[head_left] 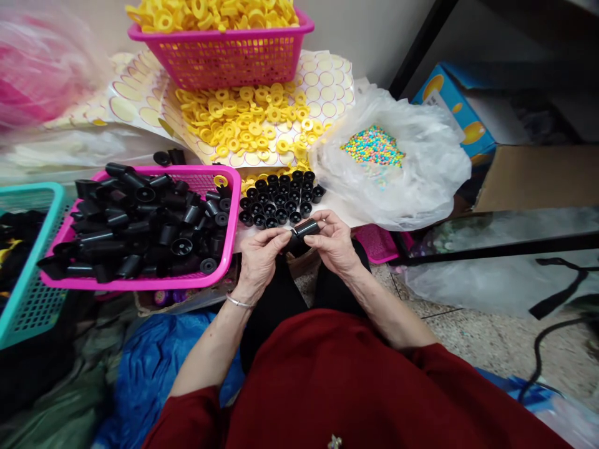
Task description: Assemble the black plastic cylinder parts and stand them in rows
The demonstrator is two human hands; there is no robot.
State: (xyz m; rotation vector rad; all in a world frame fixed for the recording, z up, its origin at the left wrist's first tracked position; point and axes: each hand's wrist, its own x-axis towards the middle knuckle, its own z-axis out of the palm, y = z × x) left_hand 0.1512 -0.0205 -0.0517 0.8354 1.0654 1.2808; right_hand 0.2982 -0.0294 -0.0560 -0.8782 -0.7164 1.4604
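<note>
My right hand [334, 243] pinches a glossy black plastic cylinder [307, 228] over my lap. My left hand [259, 260] has its thumb and fingers closed on a dark plastic piece [292, 243] against the cylinder's left end; I cannot tell whether the two are joined. Just beyond my fingers, several black plastic cups [279, 201] stand close together in rows, their round ends facing up. To the left, a pink basket [230, 249] is heaped with loose black cylinders [135, 218].
Yellow plastic rings [248, 121] lie on a dotted sheet [327, 78] behind the cups, below a magenta basket [234, 56] full of more. Small coloured beads [374, 147] sit in a clear plastic bag [421, 181] at right. A teal basket [42, 305] stands far left.
</note>
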